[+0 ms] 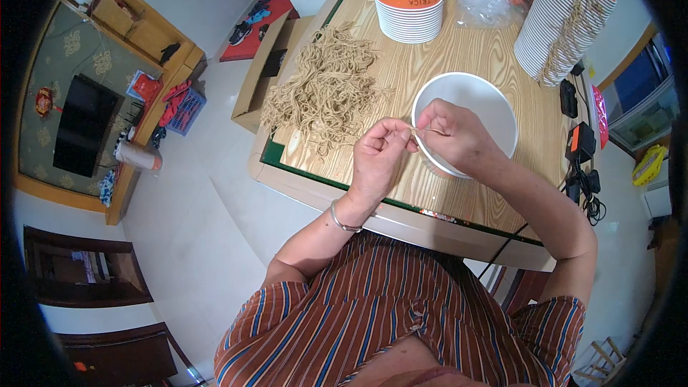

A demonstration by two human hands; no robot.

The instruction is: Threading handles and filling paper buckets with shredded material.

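Both my hands meet over the near-left rim of a white paper bucket [494, 100] standing on the table. A short piece of tan twine [428, 130] runs between my fingertips. My left hand [378, 154] pinches one part of it with thumb and forefinger. My right hand [459, 136], partly over the bucket's mouth, pinches another part, its fingers curled. Whether the twine passes through the bucket's wall I cannot tell. Left of my hands lies a loose heap of tan twine [322, 93], tangled in many strands.
A stack of orange-printed paper buckets [408, 18] stands at the back, and another stack [566, 25] leans at the back right with twine on it. Between them sits a clear plastic bag [484, 0]. Black adapters and cables [582, 145] line the right edge. A cardboard box [261, 75] stands beyond the left edge.
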